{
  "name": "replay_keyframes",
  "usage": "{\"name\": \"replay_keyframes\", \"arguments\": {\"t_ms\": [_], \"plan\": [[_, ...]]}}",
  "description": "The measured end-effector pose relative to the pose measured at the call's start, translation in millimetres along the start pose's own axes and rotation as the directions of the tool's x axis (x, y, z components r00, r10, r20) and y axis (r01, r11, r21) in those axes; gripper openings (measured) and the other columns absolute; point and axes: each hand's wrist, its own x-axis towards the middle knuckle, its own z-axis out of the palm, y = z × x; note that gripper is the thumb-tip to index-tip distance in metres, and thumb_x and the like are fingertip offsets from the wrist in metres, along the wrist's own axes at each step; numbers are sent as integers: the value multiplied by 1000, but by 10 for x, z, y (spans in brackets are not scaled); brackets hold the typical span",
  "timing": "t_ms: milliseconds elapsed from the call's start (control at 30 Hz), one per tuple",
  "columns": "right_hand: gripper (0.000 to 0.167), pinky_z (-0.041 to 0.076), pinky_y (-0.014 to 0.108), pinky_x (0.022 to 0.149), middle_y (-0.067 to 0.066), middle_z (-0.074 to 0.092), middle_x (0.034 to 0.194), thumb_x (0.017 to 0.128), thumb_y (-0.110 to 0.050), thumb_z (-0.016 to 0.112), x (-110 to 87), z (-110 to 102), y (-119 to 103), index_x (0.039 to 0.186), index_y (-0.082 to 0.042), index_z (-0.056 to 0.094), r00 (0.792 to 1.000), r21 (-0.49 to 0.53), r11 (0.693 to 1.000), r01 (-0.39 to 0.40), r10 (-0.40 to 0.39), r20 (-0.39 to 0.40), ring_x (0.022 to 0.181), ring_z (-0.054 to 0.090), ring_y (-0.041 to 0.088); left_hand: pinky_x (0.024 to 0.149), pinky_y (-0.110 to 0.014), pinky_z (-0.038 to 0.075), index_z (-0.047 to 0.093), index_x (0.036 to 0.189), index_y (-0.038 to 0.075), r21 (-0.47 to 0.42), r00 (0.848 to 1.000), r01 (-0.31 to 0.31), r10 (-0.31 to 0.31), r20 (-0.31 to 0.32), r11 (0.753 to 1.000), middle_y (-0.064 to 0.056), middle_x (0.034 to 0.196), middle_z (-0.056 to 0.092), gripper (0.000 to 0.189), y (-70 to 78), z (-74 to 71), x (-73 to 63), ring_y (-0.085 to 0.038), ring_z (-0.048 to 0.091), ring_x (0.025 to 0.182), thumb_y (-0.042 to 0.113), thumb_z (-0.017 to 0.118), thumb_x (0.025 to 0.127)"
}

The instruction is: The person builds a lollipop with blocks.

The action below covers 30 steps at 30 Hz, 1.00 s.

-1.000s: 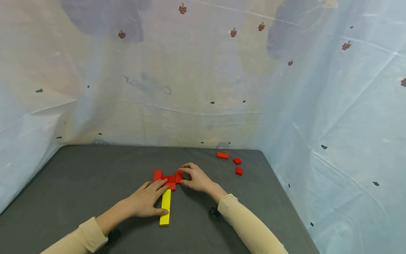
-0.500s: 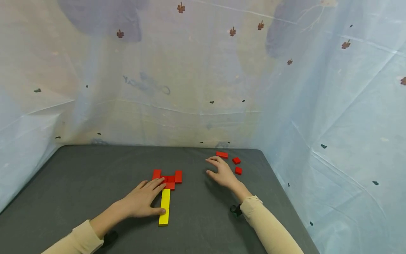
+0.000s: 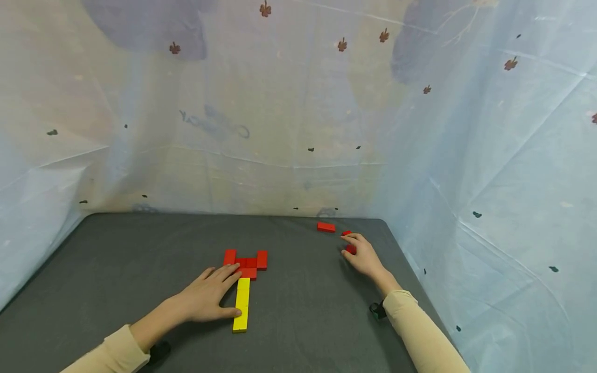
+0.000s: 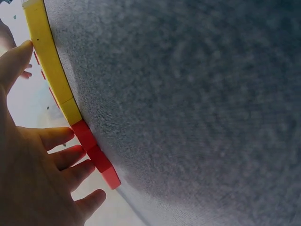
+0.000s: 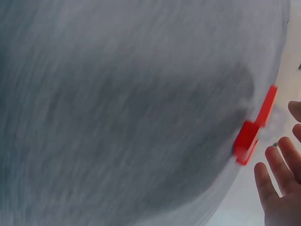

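My left hand (image 3: pixel 205 298) lies spread with straight fingers. Its fingertips rest on a flat cluster of red blocks (image 3: pixel 262 260), and its thumb touches a yellow strip (image 3: pixel 241 305) running toward me. A seam splits the strip into a long and a short yellow block (image 4: pixel 51 61) in the left wrist view. At the right, my right hand (image 3: pixel 368 260) hovers with parted fingers around a small red block (image 3: pixel 351 249), partly covered by the fingers. The right wrist view shows the fingers (image 5: pixel 277 165) apart from the red blocks (image 5: pixel 245 136).
Behind the right hand lies another small red block (image 3: pixel 346 233), mostly hidden. A longer red block (image 3: pixel 326 227) sits near the far edge of the dark table (image 3: pixel 163 248). A pale plastic curtain (image 3: pixel 280 129) hangs along the back and right side.
My right hand has left the red cluster and moved right to the loose red blocks, fingers parted. The left hand stays almost in place on the cluster and yellow strip.
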Motion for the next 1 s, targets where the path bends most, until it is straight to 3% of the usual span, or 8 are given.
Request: {"name": "replay_keyframes", "arguments": {"t_ms": [333, 567, 1000], "plan": [[41, 44, 64, 106, 25, 55, 143, 100, -13, 68, -51, -108, 260, 139, 0, 64, 996, -107, 992, -72, 77, 41, 133, 51, 47, 120, -69, 20, 39, 161, 7, -9, 1000, 7, -7, 15, 1000, -14, 171, 25, 104, 0, 26, 6, -37, 28, 155, 77, 62, 88], [35, 45, 64, 104, 25, 62, 134, 98, -10, 69, -35, -95, 310, 131, 0, 70, 998, -151, 988, -28, 36, 51, 126, 56, 48, 120, -69, 20, 39, 161, 8, -3, 1000, 15, -15, 14, 1000, -12, 171, 25, 104, -6, 43, 7, -35, 27, 155, 78, 62, 87], [32, 47, 62, 103, 23, 66, 128, 97, -9, 70, 6, -46, 303, 129, -3, 73, 999, -187, 982, -15, 25, 48, 121, 60, 46, 120, -68, 19, 40, 161, 8, -13, 1000, 15, -15, 16, 1000, -12, 171, 25, 103, -2, 10, -16, -35, 28, 155, 76, 63, 88]]}}
